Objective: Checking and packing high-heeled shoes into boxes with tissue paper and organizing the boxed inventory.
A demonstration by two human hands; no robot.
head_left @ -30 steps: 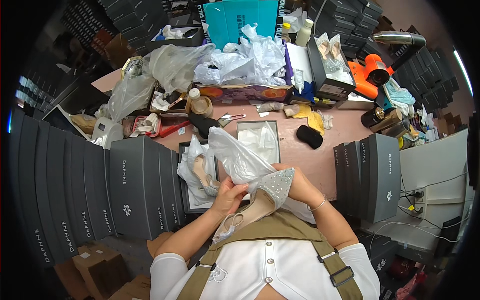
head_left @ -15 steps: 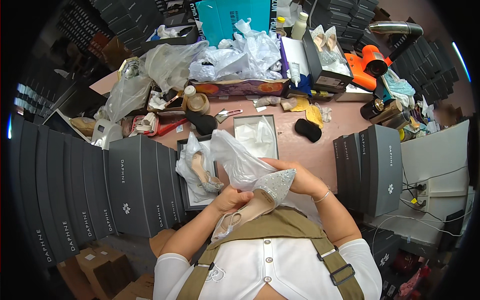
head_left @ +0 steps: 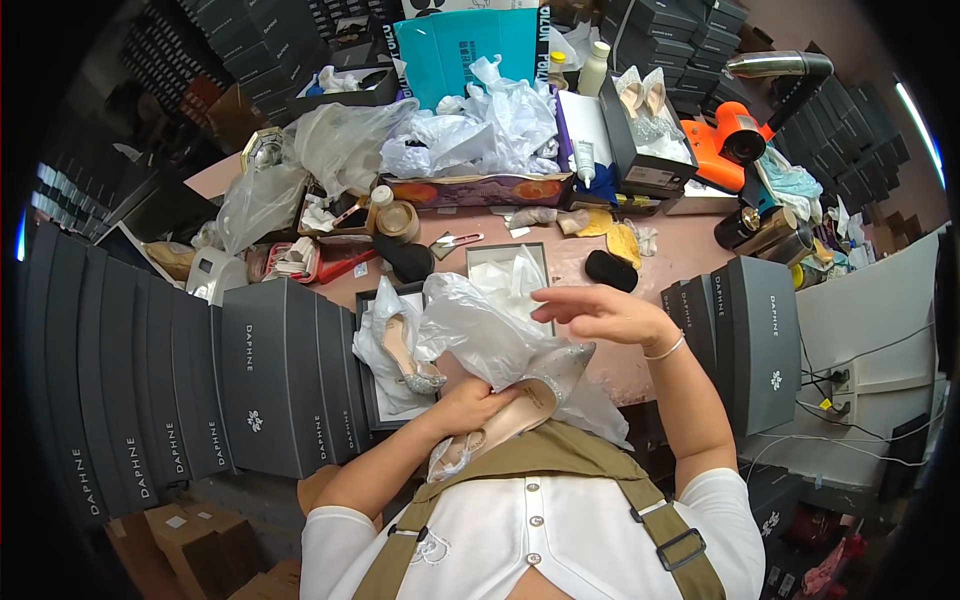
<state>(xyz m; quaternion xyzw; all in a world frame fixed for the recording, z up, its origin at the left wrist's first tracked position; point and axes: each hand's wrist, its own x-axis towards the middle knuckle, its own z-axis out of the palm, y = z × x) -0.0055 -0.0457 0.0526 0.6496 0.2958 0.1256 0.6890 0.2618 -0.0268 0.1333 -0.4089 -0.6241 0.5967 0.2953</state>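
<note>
My left hand grips a glittery silver pointed shoe close to my chest, with a clear plastic bag bunched over its upper part. My right hand hovers above the shoe's toe with fingers spread, holding nothing. Beside my left hand, an open shoe box holds a second glittery shoe on white wrapping. A second open box with white paper lies just beyond.
Stacks of dark grey shoe boxes stand at my left and right. The pink table carries crumpled plastic bags, a tape roll, a black pad and an orange tool.
My right hand has let go of the shoe and bag and risen above them with fingers spread. My left hand still holds the shoe.
</note>
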